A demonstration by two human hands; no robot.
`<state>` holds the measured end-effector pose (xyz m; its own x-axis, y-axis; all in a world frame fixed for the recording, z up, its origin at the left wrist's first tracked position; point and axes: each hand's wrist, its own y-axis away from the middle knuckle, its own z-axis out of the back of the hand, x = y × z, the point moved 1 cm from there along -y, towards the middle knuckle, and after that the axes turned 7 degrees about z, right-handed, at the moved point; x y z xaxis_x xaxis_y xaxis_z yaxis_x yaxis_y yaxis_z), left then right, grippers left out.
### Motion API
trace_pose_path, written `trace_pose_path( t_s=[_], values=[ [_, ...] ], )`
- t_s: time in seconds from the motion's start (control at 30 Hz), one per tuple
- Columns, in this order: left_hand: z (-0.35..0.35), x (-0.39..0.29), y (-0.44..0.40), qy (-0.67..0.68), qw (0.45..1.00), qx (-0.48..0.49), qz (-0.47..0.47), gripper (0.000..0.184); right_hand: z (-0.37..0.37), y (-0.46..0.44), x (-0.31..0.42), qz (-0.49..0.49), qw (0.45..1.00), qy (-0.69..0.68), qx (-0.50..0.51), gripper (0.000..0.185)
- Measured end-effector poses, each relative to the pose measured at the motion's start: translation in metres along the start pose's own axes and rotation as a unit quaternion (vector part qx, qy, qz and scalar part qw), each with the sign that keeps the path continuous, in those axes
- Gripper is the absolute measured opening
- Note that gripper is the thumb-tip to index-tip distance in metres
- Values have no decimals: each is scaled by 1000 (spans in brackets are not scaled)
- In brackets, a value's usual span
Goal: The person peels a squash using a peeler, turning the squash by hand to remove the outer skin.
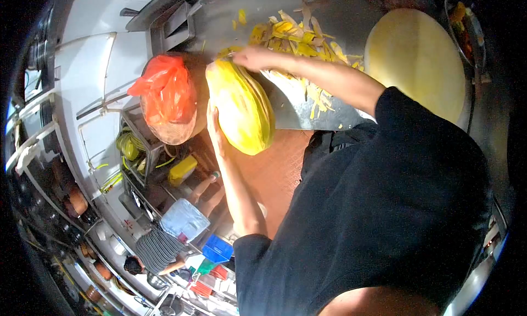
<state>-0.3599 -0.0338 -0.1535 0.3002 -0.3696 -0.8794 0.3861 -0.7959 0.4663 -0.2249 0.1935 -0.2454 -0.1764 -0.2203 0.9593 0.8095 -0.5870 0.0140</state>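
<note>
Beyond your dark shirt (379,195), your left hand (214,118) lies open along the side of the large yellow fruit (239,107), fingers extended and lightly bent, bracing it. The fruit stands tilted between your hands near the counter's edge, its lower end over the reddish floor (282,162). Your right hand (251,58) is at its upper end, bent and blurred; you can't tell from here how tightly it closes, or on what. By the look of it, you are paring the rind, and the next move calls for a firm brace from the left and a shallow, even stroke. Past the right hand, yellow peelings (307,38) are strewn over the metal counter (340,8), between the fruit and a pale oval board (411,63). Farther off is a person in a striped top (159,250).
</note>
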Motion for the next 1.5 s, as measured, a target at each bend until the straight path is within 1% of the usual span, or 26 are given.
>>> trace_pose_path(
  t_s=[0.03, 0.07, 0.13, 0.17, 0.2, 0.3, 0.4, 0.43, 0.53, 0.6, 0.63, 0.67, 0.7, 0.77, 0.8, 0.9, 0.93, 1.0, 1.1, 1.13, 1.17, 1.27, 1.33, 1.4, 1.47, 1.5],
  values=[
    [2, -1, 2, -15, 1000, -8, 6, 61, 1, 29, 22, -74, 995, 46, 51, 39],
    [4, 1, 3, -28, 999, -17, 8, 61, 6, 69, 42, -27, 997, 11, 70, 38],
    [6, 0, -4, -33, 999, -25, -3, 61, 12, 92, 50, 168, 977, 75, -107, 38],
    [7, 3, -5, -26, 999, -23, -9, 62, 23, 65, 42, -28, 999, 19, -4, 38],
    [7, 6, -2, -22, 1000, -20, -7, 62, 45, 49, 73, -138, 990, -23, 2, 40],
    [14, 4, -3, -42, 999, -6, 25, 64, 6, 34, 38, -62, 998, 14, 29, 44],
    [2, 2, 1, -73, 996, -58, 1, 57, 11, 117, 58, 1, 999, 37, 18, 42],
    [-1, -1, -1, -89, 994, -50, -32, 62, 17, 108, 51, -31, 998, 49, 21, 41],
    [-14, -14, 8, -78, 996, -39, 16, 62, 30, 27, 37, -100, 994, 15, 27, 41],
    [-10, -6, 3, -47, 998, -38, 16, 60, -5, 8, 7, -71, 997, -19, 28, 42],
    [-6, -5, -1, -47, 998, -37, 11, 60, -16, 33, 11, -15, 999, -20, -45, 43],
    [-3, -4, 2, -44, 998, -44, 9, 60, 12, 65, 43, 0, 998, 33, 61, 42],
    [-7, -7, 6, -86, 995, -44, 13, 60, 4, 85, 25, 72, 995, 63, 29, 41],
    [-10, -10, 2, -48, 998, -36, 25, 60, 34, 87, 49, 10, 993, 73, 96, 44],
    [-11, -7, 4, -29, 998, -37, 33, 61, 37, 59, 51, -69, 995, 48, 60, 45],
    [-1, -4, 7, -87, 995, -44, 36, 61, 2, -6, 3, 7, 997, 70, 37, 46],
    [-3, -8, 1, -100, 994, -41, 31, 61, -26, 19, 4, -30, 997, -30, -71, 42],
    [-1, -12, 2, -98, 994, -49, 29, 60, 25, 75, 56, -77, 986, 40, 142, 40],
    [-6, -12, -4, -96, 994, -50, 22, 60, 36, 95, 42, 13, 994, 101, 51, 40],
    [-8, -9, 0, -95, 994, -54, 24, 60, 56, 67, 67, -170, 972, 47, 156, 42],
    [-9, -9, 4, -92, 993, -57, 38, 60, 50, 35, 49, -164, 975, 4, 149, 47],
    [-12, -11, 3, -87, 993, -68, 35, 61, -27, 100, 43, -6, 990, 20, -137, 38],
    [-17, -7, 4, -85, 993, -82, -11, 65, -11, 164, 64, -41, 997, -43, -49, 36],
    [-20, -3, -1, -53, 996, -69, 14, 62, -3, 203, 67, -21, 1000, -14, 7, 33],
    [-19, -4, 7, -33, 996, -66, 41, 61, 26, 155, 85, -111, 993, -31, -11, 31],
    [-22, -4, 7, -23, 996, -65, 49, 61, 12, 118, 55, -60, 995, -59, -50, 33]
  ],
)
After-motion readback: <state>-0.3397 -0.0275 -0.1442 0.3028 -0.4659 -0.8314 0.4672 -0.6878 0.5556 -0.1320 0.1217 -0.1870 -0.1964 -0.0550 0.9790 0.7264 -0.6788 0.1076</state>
